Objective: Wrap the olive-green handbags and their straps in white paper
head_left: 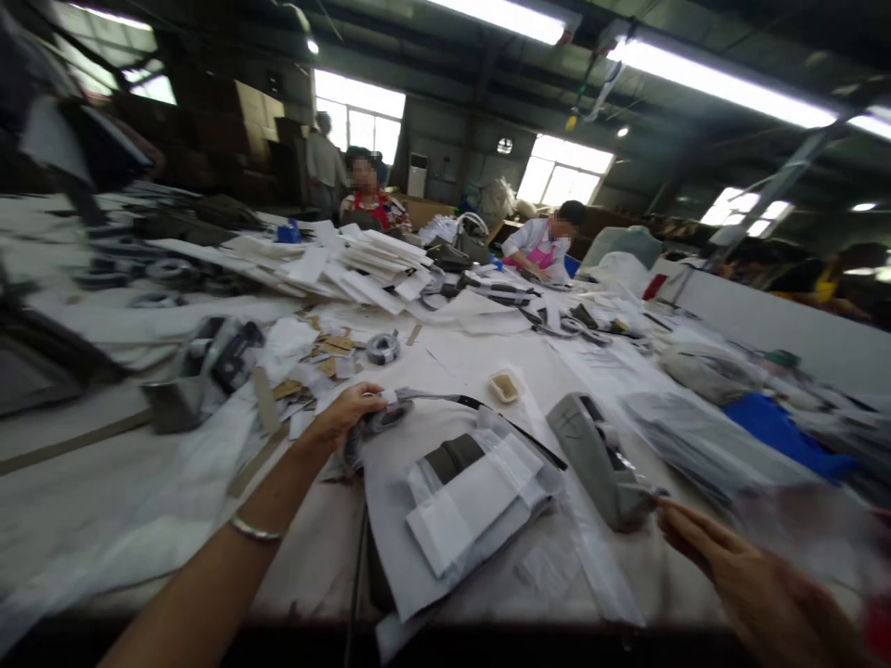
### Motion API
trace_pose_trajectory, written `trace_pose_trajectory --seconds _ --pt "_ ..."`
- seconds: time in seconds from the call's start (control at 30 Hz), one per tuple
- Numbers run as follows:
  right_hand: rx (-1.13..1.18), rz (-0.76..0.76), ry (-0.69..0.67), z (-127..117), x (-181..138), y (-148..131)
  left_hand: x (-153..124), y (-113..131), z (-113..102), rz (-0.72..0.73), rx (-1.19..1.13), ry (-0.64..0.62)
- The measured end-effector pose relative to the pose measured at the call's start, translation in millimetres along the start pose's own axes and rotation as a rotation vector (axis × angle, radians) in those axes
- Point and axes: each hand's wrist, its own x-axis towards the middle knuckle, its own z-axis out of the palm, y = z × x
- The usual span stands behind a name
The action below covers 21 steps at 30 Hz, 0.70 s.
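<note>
My left hand (352,413) is closed on the white-wrapped end of a dark strap (435,397), above a grey coiled bundle (386,415). The strap arcs to the right behind a packet. This packet, an olive-brown folded item (454,456) partly covered by white wrapping paper (480,501), lies between my hands. My right hand (752,575) is blurred, its fingertips pressed together at the near end of a grey tape dispenser (599,459). Whatever they pinch there is too small to make out.
A second tape dispenser (191,380) stands at left beside brown card scraps (327,353). A small dish (505,385) and a grey coil (382,348) lie ahead. White sheets (348,264) are piled farther back. Plastic bags (682,436) and blue material (786,436) lie right. Co-workers (547,241) are across the table.
</note>
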Motion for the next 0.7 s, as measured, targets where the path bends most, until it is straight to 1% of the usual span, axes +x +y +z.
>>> trace_pose_trajectory --seconds 0.03,0.07,0.13,0.2,0.3,0.37,0.4,0.47,0.53,0.6,0.7 --pt "0.008 0.017 -0.02 9 4 -11 1 0 2 0.01 -0.005 0.01" --pt "-0.011 0.042 0.008 22 8 -22 3 0 3 0.021 -0.011 0.023" --pt "-0.063 0.046 -0.063 61 11 -48 8 -2 5 0.041 -0.023 0.033" --pt "-0.067 -0.035 -0.251 110 7 -79 11 -4 8 0.062 -0.033 0.03" --pt "0.04 -0.179 -0.548 189 -4 -122 13 -7 10 0.091 -0.036 0.019" --pt "0.119 -0.199 -0.749 237 -10 -143 12 -10 9 0.113 -0.026 0.011" --pt "0.155 -0.209 -0.789 259 -13 -150 11 -12 9 0.127 -0.017 0.011" --pt "0.206 -0.222 -0.814 297 -15 -155 11 -16 8 0.159 0.006 0.024" --pt "0.213 -0.234 -0.789 324 -16 -151 11 -20 7 0.189 0.032 0.055" --pt "0.187 -0.234 -0.743 341 -15 -142 12 -25 6 0.214 0.057 0.088" --pt "0.151 -0.213 -0.676 353 -14 -127 15 -30 7 0.247 0.084 0.111"
